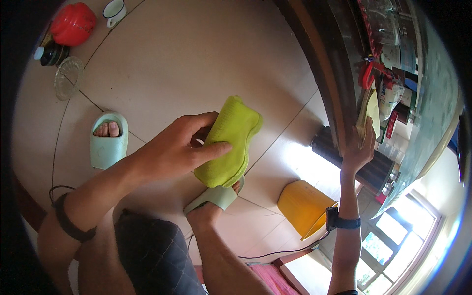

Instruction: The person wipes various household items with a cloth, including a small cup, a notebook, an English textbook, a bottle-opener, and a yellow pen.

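Observation:
My left hand (pixel 184 147) grips a folded lime-green cloth (pixel 232 143), thumb on its near face and fingers behind it. The cloth hangs in the air above the tiled floor. At the right, my right hand (pixel 358 149) reaches to the shelf of a dark wooden table (pixel 328 73) and holds a pale yellow pad or stack of paper (pixel 371 107) between thumb and fingers. Just beyond that pad lie red handles, perhaps of scissors (pixel 368 75), and a white plastic packet (pixel 390 96) bearing writing.
Glassware (pixel 385 25) and small boxes crowd the shelf beneath a glass top (pixel 437 88). A yellow bin (pixel 304 206) and a black cable (pixel 276 254) are on the floor. Far left stand a red container (pixel 75 24), an enamel mug (pixel 114 13), a dark bottle (pixel 53 55) and a clear dish (pixel 69 78).

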A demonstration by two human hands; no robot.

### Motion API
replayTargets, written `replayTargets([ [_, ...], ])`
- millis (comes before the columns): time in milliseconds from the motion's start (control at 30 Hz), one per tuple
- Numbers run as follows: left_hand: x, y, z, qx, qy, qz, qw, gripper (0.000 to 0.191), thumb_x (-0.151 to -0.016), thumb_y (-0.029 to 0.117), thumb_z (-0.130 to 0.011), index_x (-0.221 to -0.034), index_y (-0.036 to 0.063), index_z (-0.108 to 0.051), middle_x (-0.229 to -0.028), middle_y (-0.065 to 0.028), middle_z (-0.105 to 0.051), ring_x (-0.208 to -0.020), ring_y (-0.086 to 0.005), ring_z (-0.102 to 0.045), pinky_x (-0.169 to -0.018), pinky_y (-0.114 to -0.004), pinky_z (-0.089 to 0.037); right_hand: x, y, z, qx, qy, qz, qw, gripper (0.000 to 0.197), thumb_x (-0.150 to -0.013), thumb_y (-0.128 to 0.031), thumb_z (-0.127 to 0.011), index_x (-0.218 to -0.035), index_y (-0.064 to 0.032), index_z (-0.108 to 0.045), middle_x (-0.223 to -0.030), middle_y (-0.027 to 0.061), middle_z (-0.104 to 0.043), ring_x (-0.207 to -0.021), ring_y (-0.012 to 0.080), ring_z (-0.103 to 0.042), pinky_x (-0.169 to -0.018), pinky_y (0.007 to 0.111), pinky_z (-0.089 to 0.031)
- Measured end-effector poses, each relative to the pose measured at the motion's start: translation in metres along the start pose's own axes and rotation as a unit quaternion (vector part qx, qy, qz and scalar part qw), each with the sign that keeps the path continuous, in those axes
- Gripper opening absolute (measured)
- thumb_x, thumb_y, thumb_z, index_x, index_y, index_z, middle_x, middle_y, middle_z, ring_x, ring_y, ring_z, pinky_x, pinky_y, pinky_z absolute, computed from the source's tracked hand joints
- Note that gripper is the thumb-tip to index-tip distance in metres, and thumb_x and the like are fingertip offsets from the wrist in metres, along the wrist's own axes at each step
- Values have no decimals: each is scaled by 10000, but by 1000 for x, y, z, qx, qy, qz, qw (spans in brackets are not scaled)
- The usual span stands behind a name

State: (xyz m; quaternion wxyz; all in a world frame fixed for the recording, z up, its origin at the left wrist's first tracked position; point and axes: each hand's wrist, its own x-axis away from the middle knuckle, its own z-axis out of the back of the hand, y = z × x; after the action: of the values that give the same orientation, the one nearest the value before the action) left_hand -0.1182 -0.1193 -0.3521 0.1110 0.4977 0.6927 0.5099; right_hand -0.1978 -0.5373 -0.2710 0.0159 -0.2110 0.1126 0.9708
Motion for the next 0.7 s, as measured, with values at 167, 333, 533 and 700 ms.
replayTargets([
  [167,1,4,3,-7,-6,19,1000,457,-942,248,-650,-1274,-45,-537,-1100,-146,-669,-1002,-207,-659,-907,-337,-529,11,4,13,0,52,-164,985,351,-958,-165,-640,-1257,5,-570,-1110,214,-685,-995,309,-698,-842,420,-588],
  [333,-1,-2,5,-9,9,12,1000,462,-945,243,-647,-1280,-55,-536,-1085,-154,-672,-957,-219,-667,-866,-334,-533,15,3,40,78,145,-212,963,393,-980,-305,-609,-1160,40,-557,-1069,201,-693,-895,290,-702,-787,416,-615],
  [533,-2,-9,3,8,-1,-8,1000,485,-942,246,-655,-1290,-66,-526,-1115,-147,-666,-1007,-208,-653,-918,-331,-513,38,-45,88,52,172,-225,958,405,-983,-331,-600,-1164,30,-565,-1100,198,-630,-988,271,-642,-800,387,-578],
  [700,-3,-17,4,52,24,-1,998,437,-946,196,-645,-1284,-59,-537,-1116,-128,-668,-1035,-195,-640,-944,-321,-495,69,-123,122,36,174,-265,948,283,-990,-214,-596,-1149,18,-562,-1065,192,-621,-996,288,-642,-812,367,-576],
])
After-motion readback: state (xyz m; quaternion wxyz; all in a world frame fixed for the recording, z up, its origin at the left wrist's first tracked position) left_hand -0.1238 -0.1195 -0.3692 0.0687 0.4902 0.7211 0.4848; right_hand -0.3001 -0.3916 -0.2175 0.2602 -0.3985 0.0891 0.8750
